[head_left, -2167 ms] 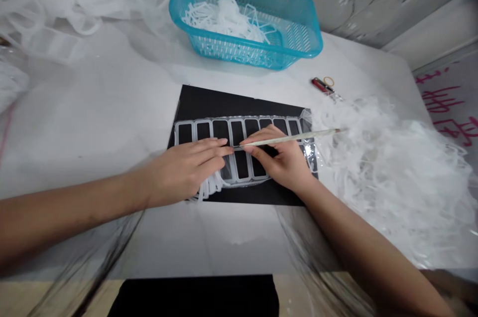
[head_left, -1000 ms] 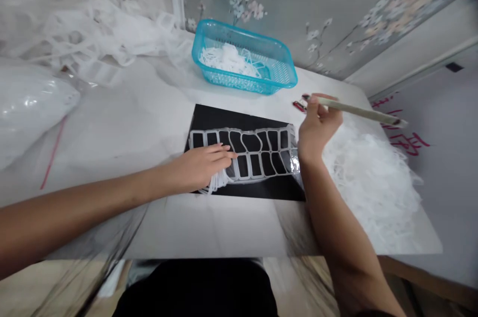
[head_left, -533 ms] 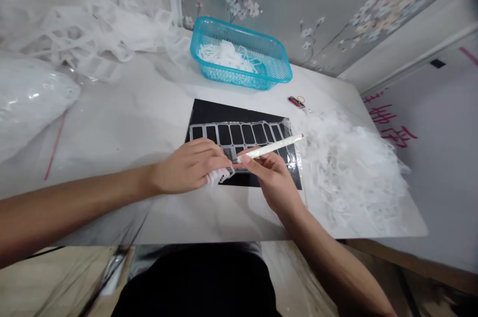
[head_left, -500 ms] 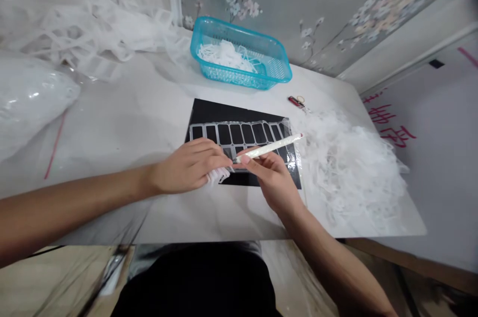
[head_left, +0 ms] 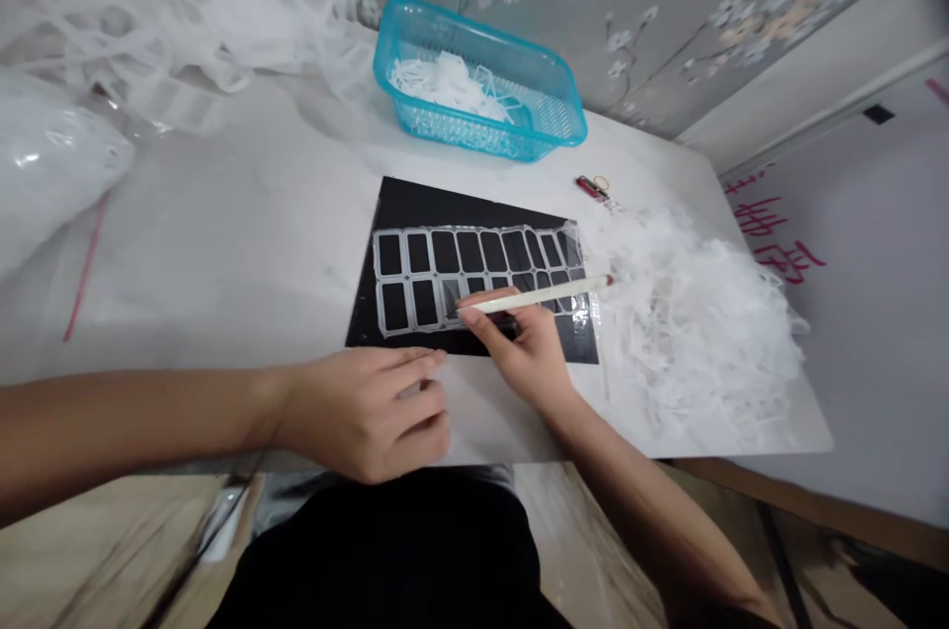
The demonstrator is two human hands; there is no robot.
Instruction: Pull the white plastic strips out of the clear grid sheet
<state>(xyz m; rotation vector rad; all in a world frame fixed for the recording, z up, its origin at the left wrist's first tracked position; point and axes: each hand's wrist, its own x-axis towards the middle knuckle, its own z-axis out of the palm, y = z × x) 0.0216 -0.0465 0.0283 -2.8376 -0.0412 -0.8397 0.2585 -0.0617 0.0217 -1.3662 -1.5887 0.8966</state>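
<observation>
A black mat (head_left: 422, 200) lies on the white table, bearing a clear sheet of white-edged rectangular frames (head_left: 406, 283). My right hand (head_left: 523, 337) pinches a long pale stick-like tool (head_left: 553, 292) over the sheet, its left end low at the lower row of frames. Near the table's front edge, left of the right hand, is my left hand (head_left: 378, 411), palm down with its fingers curled; anything under them is hidden. Its index fingertip reaches the mat's lower edge.
Behind the mat stands a blue basket (head_left: 481, 139) with white strips (head_left: 449, 85). A heap of white strips (head_left: 697, 332) lies at right, a red-handled item (head_left: 591, 188) behind it. More white material (head_left: 200, 6) and a plastic bag (head_left: 55, 159) are at left.
My left hand has moved down and toward me, away from my right hand and the sheet. The white loops seen beneath it before no longer show. More of the sheet is uncovered.
</observation>
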